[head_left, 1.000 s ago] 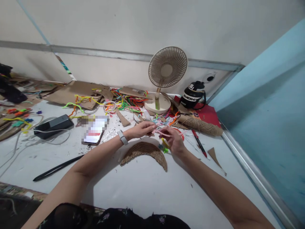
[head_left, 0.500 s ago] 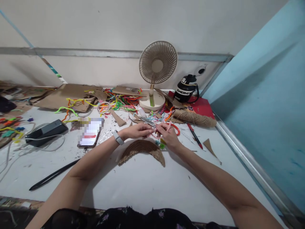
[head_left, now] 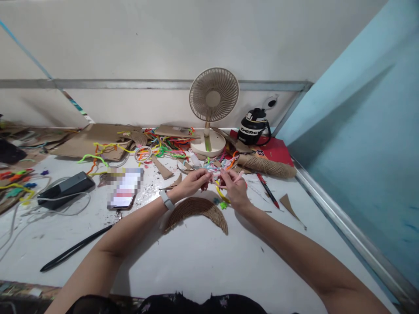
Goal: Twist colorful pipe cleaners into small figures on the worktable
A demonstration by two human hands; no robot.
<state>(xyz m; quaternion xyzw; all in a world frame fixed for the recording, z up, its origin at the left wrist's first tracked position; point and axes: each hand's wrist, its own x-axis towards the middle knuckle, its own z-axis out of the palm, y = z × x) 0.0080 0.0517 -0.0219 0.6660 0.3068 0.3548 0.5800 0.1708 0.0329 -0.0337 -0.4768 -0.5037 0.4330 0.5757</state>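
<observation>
My left hand [head_left: 196, 179] and my right hand [head_left: 235, 187] meet above the middle of the table, fingertips pinched close together. Between them is a pink pipe cleaner [head_left: 240, 176], whose end sticks out past my right hand. Just below my hands lies a crescent-shaped piece covered with coiled brown twine [head_left: 196, 206]. Beside its right end sit a small green flower shape [head_left: 223, 205] and a yellow pipe cleaner [head_left: 221, 193], partly behind my right hand. Thin metal blades, seemingly of scissors, show behind my fingers; their handle is mostly hidden.
Colourful pipe cleaners [head_left: 170, 146] are heaped at the back near a desk fan [head_left: 212, 98]. A black jug [head_left: 250, 128], a twine roll [head_left: 266, 167] and a red-black pen [head_left: 267, 190] are at right. At left lie a phone [head_left: 126, 187], a black device [head_left: 65, 190] and cables.
The scissor blades that showed at my fingertips are now lower and mostly hidden. My fingertips have come together on the pink pipe cleaner. The view has tilted slightly upward.
</observation>
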